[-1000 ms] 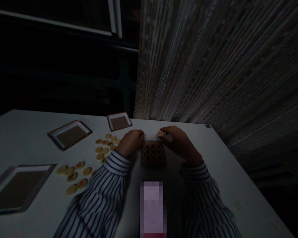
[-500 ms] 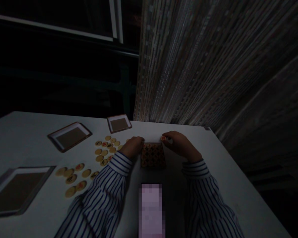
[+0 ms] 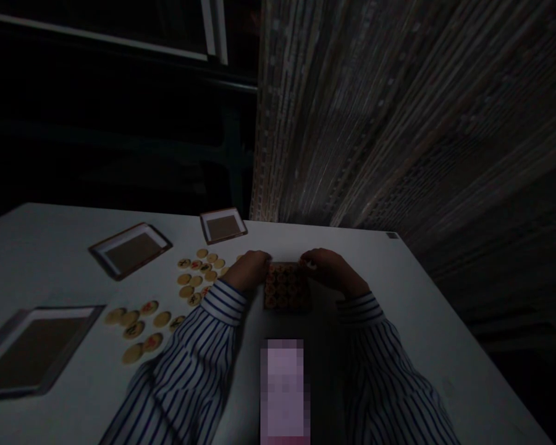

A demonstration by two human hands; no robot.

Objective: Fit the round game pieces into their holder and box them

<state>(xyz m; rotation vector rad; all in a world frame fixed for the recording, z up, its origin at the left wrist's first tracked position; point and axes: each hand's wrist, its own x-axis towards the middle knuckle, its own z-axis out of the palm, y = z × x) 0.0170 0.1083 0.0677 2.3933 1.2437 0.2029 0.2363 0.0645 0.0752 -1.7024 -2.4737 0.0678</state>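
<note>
In front of me is a small box filled with rows of round Chinese chess pieces, dark in shadow. My left hand is closed at the box's far left corner, its fingertips on the rim. At the far right corner, my right hand pinches a Chinese chess piece between thumb and fingers, just over the edge. More loose pieces lie on the white table to the left, some with red or black characters, others plain; my left forearm hides part of them.
Three open trays or lids stand on the table: one at near left, one at far left and one at the back. A string curtain hangs behind the table. A pixelated pink rectangle covers the bottom middle.
My right hand has moved slightly left and inward, bringing the pinched piece to the box's far right corner. My left hand stays at the box. The view has tilted slightly.
</note>
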